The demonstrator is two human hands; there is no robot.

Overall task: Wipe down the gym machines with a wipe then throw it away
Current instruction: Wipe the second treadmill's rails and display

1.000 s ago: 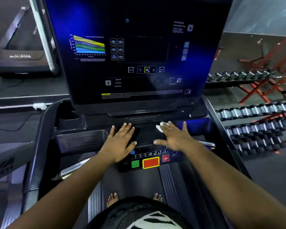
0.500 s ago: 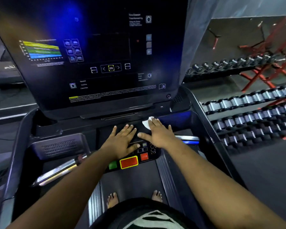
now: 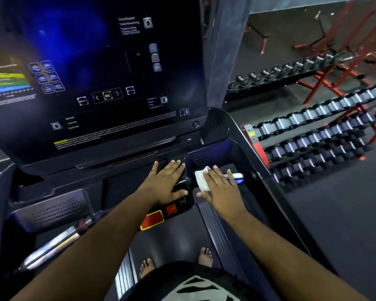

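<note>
I stand on a black treadmill (image 3: 237, 131) with a large dark console screen (image 3: 100, 79). My right hand (image 3: 220, 187) lies flat with straight fingers, pressing a white wipe (image 3: 200, 178) onto the silver right handlebar (image 3: 237, 176) just right of the control panel. Most of the wipe is under my fingers. My left hand (image 3: 164, 182) rests flat with spread fingers on the black panel below the screen, above the red stop button (image 3: 152, 219).
Dumbbell racks (image 3: 313, 135) with red frames stand to the right on dark floor. The left handlebar (image 3: 59, 242) and a speaker grille (image 3: 52, 209) lie to the left. My bare feet (image 3: 204, 256) stand on the belt.
My right hand has slid the wipe to the right, off the middle panel and onto the right handlebar. My view has turned right. My left hand stays on the panel.
</note>
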